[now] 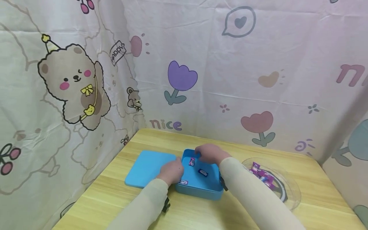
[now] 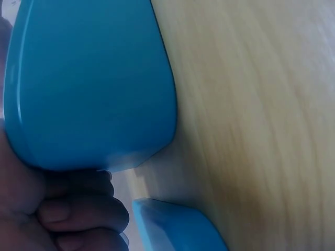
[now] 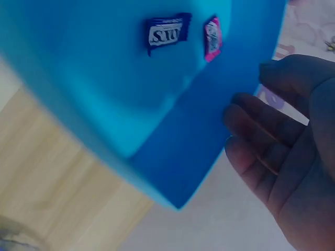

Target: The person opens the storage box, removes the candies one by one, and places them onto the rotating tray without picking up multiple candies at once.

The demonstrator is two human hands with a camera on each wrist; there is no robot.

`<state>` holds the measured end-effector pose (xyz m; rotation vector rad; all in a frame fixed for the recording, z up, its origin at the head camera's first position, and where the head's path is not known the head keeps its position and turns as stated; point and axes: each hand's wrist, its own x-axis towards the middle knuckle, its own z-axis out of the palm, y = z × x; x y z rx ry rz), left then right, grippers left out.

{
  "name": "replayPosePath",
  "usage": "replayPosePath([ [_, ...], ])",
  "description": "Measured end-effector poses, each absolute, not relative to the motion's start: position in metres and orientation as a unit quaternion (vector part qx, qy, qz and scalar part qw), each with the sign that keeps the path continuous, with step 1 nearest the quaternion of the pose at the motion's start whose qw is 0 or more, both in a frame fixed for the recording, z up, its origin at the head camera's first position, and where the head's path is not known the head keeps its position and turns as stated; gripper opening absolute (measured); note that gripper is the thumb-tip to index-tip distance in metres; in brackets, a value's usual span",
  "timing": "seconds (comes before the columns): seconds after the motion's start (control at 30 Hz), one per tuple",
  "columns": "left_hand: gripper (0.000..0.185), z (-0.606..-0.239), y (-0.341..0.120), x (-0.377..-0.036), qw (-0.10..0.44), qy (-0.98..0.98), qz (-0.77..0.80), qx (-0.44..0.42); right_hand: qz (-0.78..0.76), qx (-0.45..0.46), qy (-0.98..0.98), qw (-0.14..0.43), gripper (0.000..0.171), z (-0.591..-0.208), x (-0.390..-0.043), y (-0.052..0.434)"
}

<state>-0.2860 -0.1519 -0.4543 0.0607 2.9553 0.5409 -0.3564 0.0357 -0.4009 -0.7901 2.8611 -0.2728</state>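
Observation:
A blue open-topped box [image 1: 198,193] sits mid-table. My left hand [image 1: 172,171] grips its left wall; in the left wrist view, curled fingers [image 2: 84,212] lie against the end of the box [image 2: 94,89]. Over the far right rim is my right hand [image 1: 211,153], and the right wrist view shows its loosely bent fingers [image 3: 251,130] at the wall, holding nothing. Inside lie a pink-and-dark wrapped candy [image 1: 191,161] and a dark blue wrapped candy [image 1: 203,172]. Another wrapped candy [image 1: 183,182] shows at the front left corner, close to my left hand.
Left of the box, a flat blue lid [image 1: 143,167] lies on the wooden table [image 1: 95,204]. A clear round dish [image 1: 296,191] with several purple-wrapped candies [image 1: 263,175] stands to the right, partly behind my right forearm. Printed curtains [image 1: 212,64] hang behind the table and along its sides.

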Motion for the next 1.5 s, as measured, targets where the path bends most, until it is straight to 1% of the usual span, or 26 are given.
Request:
replayPosePath([
  [0.17, 0.056, -0.456, -0.151, -0.288, 0.069, 0.983, 0.168, 0.023, -0.073, -0.279, 0.954, 0.079, 0.035, -0.411, -0.363, 0.02],
  [0.33, 0.054, -0.456, -0.151, -0.288, 0.066, 0.984, 0.162, 0.023, -0.058, -0.307, 0.946, 0.093, 0.031, -0.419, -0.365, 0.007],
  [0.5, 0.054, -0.456, -0.151, -0.289, 0.065, 0.984, 0.163, 0.028, -0.059, -0.3, 0.945, 0.115, 0.017, -0.43, -0.369, 0.0],
  [0.67, 0.054, -0.455, -0.151, -0.288, 0.063, 0.984, 0.162, 0.036, -0.036, -0.311, 0.944, 0.109, 0.011, -0.438, -0.371, -0.003],
  [0.8, 0.053, -0.454, -0.151, -0.288, 0.06, 0.984, 0.16, 0.038, -0.031, -0.312, 0.944, 0.108, 0.01, -0.439, -0.369, -0.004],
  [0.97, 0.053, -0.455, -0.152, -0.288, 0.061, 0.985, 0.16, 0.038, -0.038, -0.289, 0.948, 0.128, 0.009, -0.44, -0.365, -0.003],
  [1.23, 0.054, -0.457, -0.152, -0.287, 0.065, 0.982, 0.174, 0.031, -0.026, -0.285, 0.947, 0.145, 0.007, -0.442, -0.359, 0.001],
  [1.33, 0.053, -0.457, -0.152, -0.286, 0.068, 0.981, 0.182, 0.029, -0.029, -0.292, 0.945, 0.147, 0.006, -0.44, -0.356, 0.004],
  [1.5, 0.047, -0.456, -0.151, -0.287, 0.07, 0.978, 0.192, 0.028, -0.031, -0.317, 0.937, 0.144, 0.01, -0.429, -0.357, 0.007],
])
